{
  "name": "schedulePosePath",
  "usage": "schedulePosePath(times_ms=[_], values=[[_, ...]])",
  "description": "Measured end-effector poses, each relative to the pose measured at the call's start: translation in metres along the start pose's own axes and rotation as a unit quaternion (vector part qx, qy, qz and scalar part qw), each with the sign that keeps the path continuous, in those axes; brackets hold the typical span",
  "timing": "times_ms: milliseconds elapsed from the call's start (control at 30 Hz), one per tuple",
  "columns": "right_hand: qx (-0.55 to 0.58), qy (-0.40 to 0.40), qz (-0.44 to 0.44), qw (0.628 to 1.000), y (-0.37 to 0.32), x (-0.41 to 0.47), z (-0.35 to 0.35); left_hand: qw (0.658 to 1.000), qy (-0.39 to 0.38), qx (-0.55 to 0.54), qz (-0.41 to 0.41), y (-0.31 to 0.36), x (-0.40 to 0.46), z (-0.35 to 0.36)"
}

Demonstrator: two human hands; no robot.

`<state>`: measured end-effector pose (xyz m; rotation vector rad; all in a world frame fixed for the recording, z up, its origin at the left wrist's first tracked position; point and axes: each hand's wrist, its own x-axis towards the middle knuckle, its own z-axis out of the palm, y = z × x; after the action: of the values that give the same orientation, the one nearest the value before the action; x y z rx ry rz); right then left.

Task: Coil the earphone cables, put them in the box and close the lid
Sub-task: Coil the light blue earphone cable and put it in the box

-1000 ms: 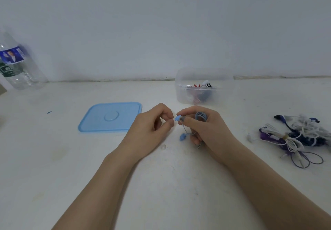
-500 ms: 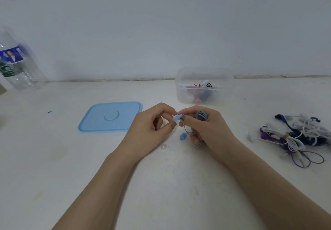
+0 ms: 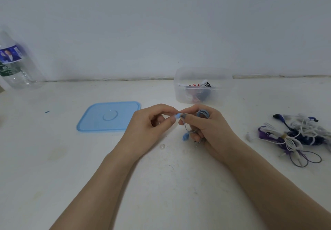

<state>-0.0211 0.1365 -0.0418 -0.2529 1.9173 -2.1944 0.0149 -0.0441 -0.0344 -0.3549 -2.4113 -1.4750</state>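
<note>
Earphone cable, blue [image 3: 203, 113]: I log its coil wound round the fingers of my right hand [image 3: 207, 129], which curl on it, one earbud [image 3: 185, 137] dangling below, the other pinched by my left hand [image 3: 150, 127]. Beyond: blue lid [image 3: 108, 116] flat at left, clear box [image 3: 203, 86] open, holding earphones, near the wall; tangled earphones [image 3: 300, 136] lie well right.

I'm seeing a pale blue lid [image 3: 108, 116], a grey-blue coiled cable [image 3: 203, 113] with bright blue earbuds [image 3: 185, 137], a clear box [image 3: 203, 87] showing red, white and dark bits, purple-and-white tangled earphones [image 3: 295, 136], and a clear bottle [image 3: 16, 67] with a blue label.
</note>
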Motion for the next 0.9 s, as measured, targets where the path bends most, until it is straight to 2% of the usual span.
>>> schedulePosePath(times_ms=[433, 633, 900], values=[[0.052, -0.017, 0.004, 0.999, -0.004, -0.002, -0.001, 0.993, -0.029, -0.104, -0.04, 0.0, 0.002, 0.001], [0.061, -0.043, 0.012, 0.997, -0.007, -0.005, -0.001, 0.985, -0.051, -0.144, -0.083, 0.003, 0.004, -0.002], [0.087, -0.068, 0.037, 0.993, -0.014, -0.008, 0.0, 0.978, -0.064, -0.186, -0.074, 0.007, 0.002, -0.004]])
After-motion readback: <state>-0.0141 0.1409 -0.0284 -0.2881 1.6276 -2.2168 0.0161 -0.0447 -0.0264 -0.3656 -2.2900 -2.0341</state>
